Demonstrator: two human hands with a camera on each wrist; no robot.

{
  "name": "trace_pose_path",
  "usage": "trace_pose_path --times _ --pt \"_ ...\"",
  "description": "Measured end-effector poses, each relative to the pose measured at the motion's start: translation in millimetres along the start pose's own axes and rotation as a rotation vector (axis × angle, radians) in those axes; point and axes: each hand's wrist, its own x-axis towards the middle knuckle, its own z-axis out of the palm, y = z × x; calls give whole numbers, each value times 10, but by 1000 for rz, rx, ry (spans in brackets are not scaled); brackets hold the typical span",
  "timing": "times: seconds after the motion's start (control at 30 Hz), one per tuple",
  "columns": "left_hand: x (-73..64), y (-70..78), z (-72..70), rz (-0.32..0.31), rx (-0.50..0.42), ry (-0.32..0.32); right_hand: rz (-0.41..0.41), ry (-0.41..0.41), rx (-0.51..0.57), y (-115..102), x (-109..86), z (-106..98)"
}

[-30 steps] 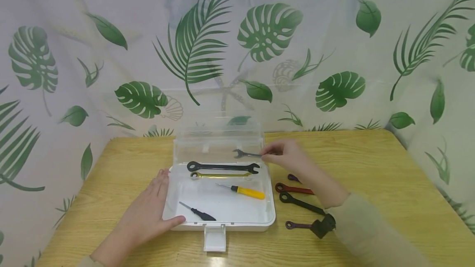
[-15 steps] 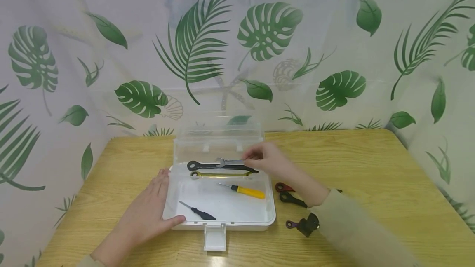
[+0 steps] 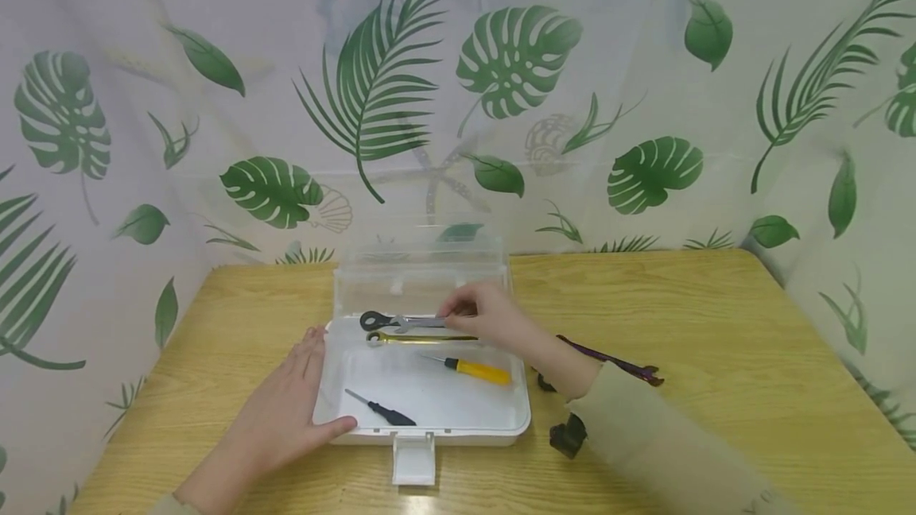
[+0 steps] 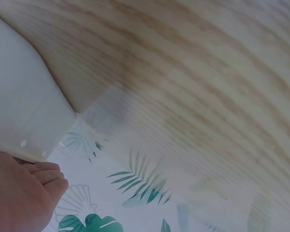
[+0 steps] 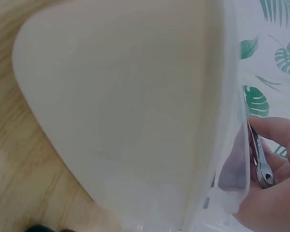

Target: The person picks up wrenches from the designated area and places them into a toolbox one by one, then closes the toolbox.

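My right hand (image 3: 494, 318) pinches a silver combination wrench (image 3: 424, 323) over the back of the white toolbox (image 3: 408, 388). The wrench's open end overlaps a black ratchet wrench (image 3: 370, 320) lying there; contact is unclear. In the right wrist view the silver wrench (image 5: 261, 162) is between thumb and fingers beside the box wall (image 5: 121, 111). A gold wrench (image 3: 422, 338), a yellow-handled screwdriver (image 3: 483, 373) and a black screwdriver (image 3: 392, 415) lie in the box. My left hand (image 3: 286, 400) rests along the box's left side, fingers extended, thumb at the front rim.
The clear lid (image 3: 422, 288) stands raised behind the box, and a white latch (image 3: 414, 459) hangs at its front. Right of the box a purple wrench (image 3: 619, 364) lies on the wooden table (image 3: 687, 300). The right arm hides other wrenches there. Leaf-patterned cloth stands behind.
My right hand has carried the silver wrench left and down, from beside the raised lid to over the black wrench. The left hand stays in place.
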Motion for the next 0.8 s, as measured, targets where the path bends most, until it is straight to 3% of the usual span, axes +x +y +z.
trace_pose_path --times 0.3,0.8 --pt "-1 -4 1 6 0 6 -17 20 -51 -29 41 107" --pt "-2 4 -5 -1 -3 4 29 64 -67 -81 81 204"
